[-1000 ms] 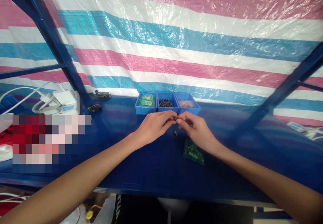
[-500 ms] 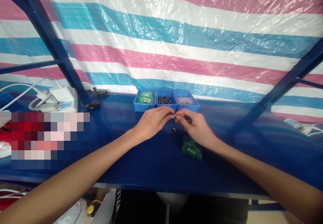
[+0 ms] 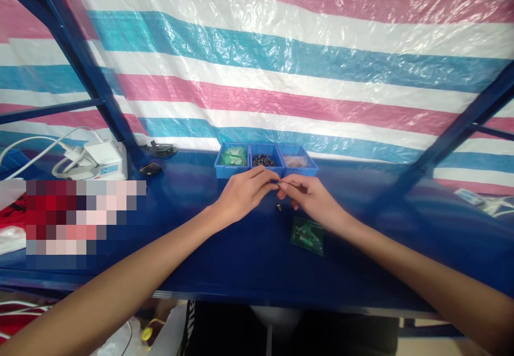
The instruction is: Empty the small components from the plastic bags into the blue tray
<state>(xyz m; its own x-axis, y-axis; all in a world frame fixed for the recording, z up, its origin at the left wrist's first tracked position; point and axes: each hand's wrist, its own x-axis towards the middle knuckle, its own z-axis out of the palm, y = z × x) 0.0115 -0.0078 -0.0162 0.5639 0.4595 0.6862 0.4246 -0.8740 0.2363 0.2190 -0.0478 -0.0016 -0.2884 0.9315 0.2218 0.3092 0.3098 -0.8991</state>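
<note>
My left hand (image 3: 249,191) and my right hand (image 3: 307,195) meet above the blue table, fingertips pinched together. Between them is a small metal piece (image 3: 278,183), mostly covered by the fingers and too small to name. Just below the hands, another small metal part (image 3: 279,207) lies on the table. A green plastic bag (image 3: 307,236) with pieces inside lies under my right wrist. Right behind the hands stand three blue bins: the left bin (image 3: 226,172) holds green bags, the middle bin (image 3: 255,148) small dark metal parts, the right bin (image 3: 309,172) clear bags.
At the left are a white power strip (image 3: 116,167) with plugs and cables, and a black mouse-like object (image 3: 151,169). A striped plastic sheet (image 3: 281,61) hangs behind the table (image 3: 225,270). Blue frame posts (image 3: 450,128) rise at both sides.
My right hand's fingers have shifted slightly, its lower fingers showing more below the pinch. The whole view has moved a little; the bins, bag and loose part stay in place.
</note>
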